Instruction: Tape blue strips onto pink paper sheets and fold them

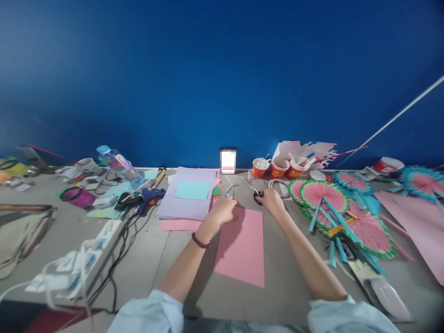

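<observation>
A pink sheet of paper (243,249) lies flat on the table in front of me. My left hand (222,212), with a dark red bead bracelet at the wrist, rests at the sheet's upper left corner. Its fingers are loosely curved and a little apart. Beyond the sheet's top right corner, my right hand (272,201) is closed on the black handles of a pair of scissors (257,198). The blades point away toward the wall. Left of the sheet is a stack of lilac paper (189,208) with a small light blue sheet (192,190) on top.
Red paper cups (277,169) and a phone-like screen (228,161) stand by the blue wall. Pink-and-green paper fans (324,196) crowd the right side. On the left are a blue glue gun (147,199), a tilted plastic bottle (120,164) and a power strip (93,259) with cables.
</observation>
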Demonstrator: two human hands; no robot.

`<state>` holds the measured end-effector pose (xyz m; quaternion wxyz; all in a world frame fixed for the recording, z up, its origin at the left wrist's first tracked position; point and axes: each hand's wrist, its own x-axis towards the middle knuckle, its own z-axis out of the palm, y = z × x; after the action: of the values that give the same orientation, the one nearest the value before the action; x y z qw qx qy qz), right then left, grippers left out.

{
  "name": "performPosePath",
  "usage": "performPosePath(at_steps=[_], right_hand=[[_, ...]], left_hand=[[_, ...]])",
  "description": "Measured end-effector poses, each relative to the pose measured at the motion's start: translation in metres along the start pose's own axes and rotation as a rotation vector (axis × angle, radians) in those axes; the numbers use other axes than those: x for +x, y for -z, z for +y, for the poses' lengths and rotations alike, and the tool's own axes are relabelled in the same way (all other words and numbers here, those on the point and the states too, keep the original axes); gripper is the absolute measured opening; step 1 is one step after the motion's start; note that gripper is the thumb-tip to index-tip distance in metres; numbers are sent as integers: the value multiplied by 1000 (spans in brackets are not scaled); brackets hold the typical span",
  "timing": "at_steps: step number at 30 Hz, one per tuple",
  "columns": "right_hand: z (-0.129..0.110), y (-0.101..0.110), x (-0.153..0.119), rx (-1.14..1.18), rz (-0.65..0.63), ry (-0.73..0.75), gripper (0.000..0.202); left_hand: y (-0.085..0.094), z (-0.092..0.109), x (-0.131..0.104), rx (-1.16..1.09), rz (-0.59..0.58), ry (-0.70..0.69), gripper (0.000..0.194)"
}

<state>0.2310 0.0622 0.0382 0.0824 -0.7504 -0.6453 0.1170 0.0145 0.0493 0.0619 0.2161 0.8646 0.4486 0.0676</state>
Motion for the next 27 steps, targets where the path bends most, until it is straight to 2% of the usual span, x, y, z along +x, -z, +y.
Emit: performPosePath(at_steps=[4,11,15,18,22,24,27], right_hand=[[2,-4,2,33,0,-3,18],[4,-4,1,90,4,-32,25],[5,-1,-1,102,5,-11,26],[4,1,-3,99,15,24,24],[-2,11,-7,112,52,112,23],[-7,21,-11,187,13,213,24],[-12,39,-18,369,-203,346,31]], left_hand=[[-4,-2,0,70,-34,21,47],[-5,-3,-3,67,-14,35,44],[-8,-8,-3,-22,35,74,37],[-7,-8,-3,-39,47,91,23],[0,-5,-4,-63,60,69,12],[6,-3,-5,-111,67,47,8],[18,-3,-7,-269,131,3,8]])
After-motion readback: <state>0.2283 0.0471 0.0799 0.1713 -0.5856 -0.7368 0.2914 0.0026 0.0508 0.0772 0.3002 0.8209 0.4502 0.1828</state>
